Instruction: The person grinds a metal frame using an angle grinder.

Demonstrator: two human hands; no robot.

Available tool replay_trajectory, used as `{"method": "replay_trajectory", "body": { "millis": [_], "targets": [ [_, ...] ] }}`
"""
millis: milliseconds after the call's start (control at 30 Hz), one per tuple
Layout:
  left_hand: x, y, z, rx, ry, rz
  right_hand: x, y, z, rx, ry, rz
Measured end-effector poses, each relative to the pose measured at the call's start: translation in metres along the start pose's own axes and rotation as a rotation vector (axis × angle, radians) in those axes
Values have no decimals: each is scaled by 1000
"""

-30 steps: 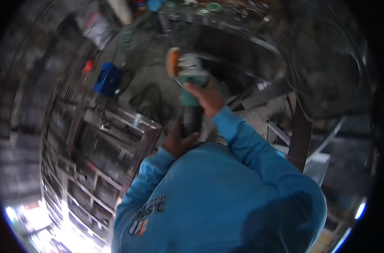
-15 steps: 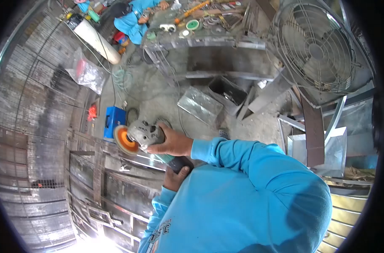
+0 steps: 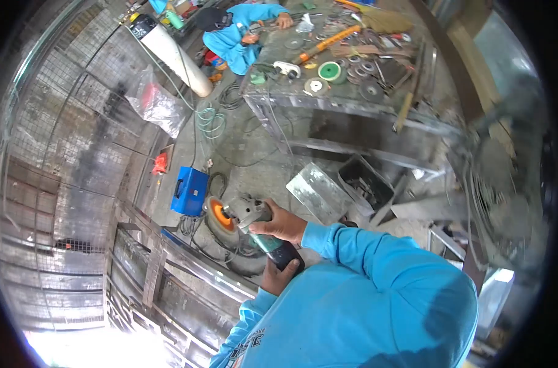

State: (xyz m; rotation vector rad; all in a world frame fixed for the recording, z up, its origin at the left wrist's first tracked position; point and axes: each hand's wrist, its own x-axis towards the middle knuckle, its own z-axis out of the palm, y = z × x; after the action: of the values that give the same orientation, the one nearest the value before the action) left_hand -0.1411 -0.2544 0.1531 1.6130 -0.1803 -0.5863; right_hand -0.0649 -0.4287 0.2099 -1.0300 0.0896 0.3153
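Note:
Both my hands hold an angle grinder [image 3: 268, 243] in front of my torso. My right hand [image 3: 283, 222] wraps around its grey head end, thumb across the near side. Lower down, my left hand [image 3: 277, 277] grips the dark rear of the body, close to my blue shirt. A round disc [image 3: 220, 214] with an orange centre is fitted at the head and faces left, away from my hands. Just past the disc, a blue box-shaped machine [image 3: 189, 191] with a handle stands on the floor.
Metal frames [image 3: 153, 270] lie at lower left. A workbench [image 3: 273, 92] carries discs and tools; a co-worker [image 3: 239, 34] crouches at its far side. A metal box [image 3: 317, 191], an open bin [image 3: 368, 184], a gas cylinder [image 3: 178, 61] and coiled hoses [image 3: 211, 122] occupy the floor.
The view has swung, so the surroundings shift and more of the bench and co-worker shows. The grinder sits further right in view, its disc tilted differently. Both hands keep their hold.

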Motion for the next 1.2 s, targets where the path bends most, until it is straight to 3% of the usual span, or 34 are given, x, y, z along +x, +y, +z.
{"method": "replay_trajectory", "body": {
  "millis": [33, 167, 300, 400, 533, 667, 767, 867, 900, 1033, 1133, 1200],
  "targets": [
    [22, 5, 11, 42, 4, 43, 18, -1, -22, 25, 35, -86],
    [95, 65, 60, 239, -70, -100, 56, -34, -116, 181, 63, -171],
    [160, 88, 87, 155, -291, -69, 54, -103, -191, 302, 77, -183],
    [226, 125, 67, 591, -393, -133, 51, -128, -247, 311, 241, -242],
    [358, 151, 46, 915, -154, 45, 45, -138, -303, 449, 359, -281],
    [518, 164, 52, 1123, -113, 288, 27, -156, -308, 395, 524, -269],
    [607, 184, 80, 1246, 26, 234, 14, -145, -307, 315, 649, -270],
    [663, 195, 107, 1362, 4, 43, 7, -128, -299, 295, 771, -300],
    [686, 184, 114, 1259, 27, -83, 3, -126, -296, 297, 808, -304],
    [677, 210, 131, 1172, 92, -211, 0, -121, -279, 321, 911, -329],
    [749, 126, 116, 1115, 92, -152, 4, -112, -273, 317, 981, -412],
    [739, 152, 116, 1301, -112, -109, 8, -111, -268, 344, 993, -420]
  ]
}}
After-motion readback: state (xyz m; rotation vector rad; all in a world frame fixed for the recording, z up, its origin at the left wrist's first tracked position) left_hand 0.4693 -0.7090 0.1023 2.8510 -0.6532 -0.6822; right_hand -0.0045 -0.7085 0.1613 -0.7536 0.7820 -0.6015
